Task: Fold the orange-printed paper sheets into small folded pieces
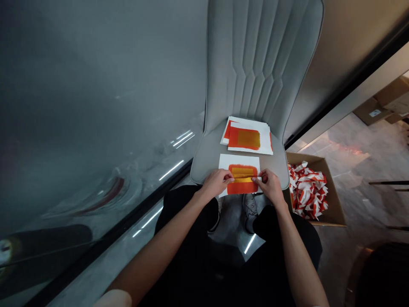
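A white sheet of joss paper (243, 188) with an orange-red block and a gold patch lies at the front of a grey chair seat. My left hand (217, 182) pinches the sheet at the left end of a raised crease that runs across the gold patch. At the crease's right end, my right hand (269, 182) grips it between thumb and fingers. Both hands are closed, their fingertips level with each other. Just behind, a loose stack of joss paper (249, 138) rests on the seat, its sheets slightly fanned.
The grey padded chair (255, 55) faces me, its backrest upright. On the floor to its right stands a cardboard box (337, 204) full of folded red-and-white paper pieces (308, 192). A glossy panel (96, 85) runs along the left. Cartons (372, 111) sit far right.
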The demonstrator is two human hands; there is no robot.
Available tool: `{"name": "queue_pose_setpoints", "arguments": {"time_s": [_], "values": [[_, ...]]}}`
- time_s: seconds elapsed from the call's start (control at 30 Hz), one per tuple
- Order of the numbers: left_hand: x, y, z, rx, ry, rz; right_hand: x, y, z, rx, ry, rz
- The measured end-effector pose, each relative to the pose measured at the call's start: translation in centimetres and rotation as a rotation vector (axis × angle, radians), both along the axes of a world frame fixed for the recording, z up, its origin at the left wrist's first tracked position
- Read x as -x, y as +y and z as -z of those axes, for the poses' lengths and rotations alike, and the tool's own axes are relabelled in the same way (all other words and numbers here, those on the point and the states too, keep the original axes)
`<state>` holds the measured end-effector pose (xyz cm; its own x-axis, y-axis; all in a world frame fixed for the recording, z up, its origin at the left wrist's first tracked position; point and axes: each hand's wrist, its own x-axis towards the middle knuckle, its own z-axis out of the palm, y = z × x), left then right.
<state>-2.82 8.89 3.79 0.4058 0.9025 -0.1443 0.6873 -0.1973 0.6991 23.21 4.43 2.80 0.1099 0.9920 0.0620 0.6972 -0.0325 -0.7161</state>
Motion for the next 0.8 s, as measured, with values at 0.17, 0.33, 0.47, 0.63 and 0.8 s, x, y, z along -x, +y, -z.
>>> {"name": "queue_pose_setpoints", "arguments": {"time_s": [0.17,0.33,0.47,0.63,0.8], "values": [[-0.4,-0.3,-0.6,-0.082,0.038,0.071,0.0,-0.2,-0.5,-0.016,0.040,-0.083],[-0.4,-0.4,-0.8,-0.089,0.045,0.119,0.1,0.1,-1.0,0.009,0.053,-0.279],[-0.3,-0.3,-0.7,-0.091,0.036,0.138,0.0,0.2,-1.0,0.020,0.051,-0.352],[-0.2,-0.2,-0.5,-0.089,0.037,0.149,-0.3,0.4,-0.8,0.056,0.093,-0.338],[-0.2,-0.3,-0.8,-0.083,0.076,0.133,-0.3,0.7,-0.5,0.073,0.083,-0.337]]}}
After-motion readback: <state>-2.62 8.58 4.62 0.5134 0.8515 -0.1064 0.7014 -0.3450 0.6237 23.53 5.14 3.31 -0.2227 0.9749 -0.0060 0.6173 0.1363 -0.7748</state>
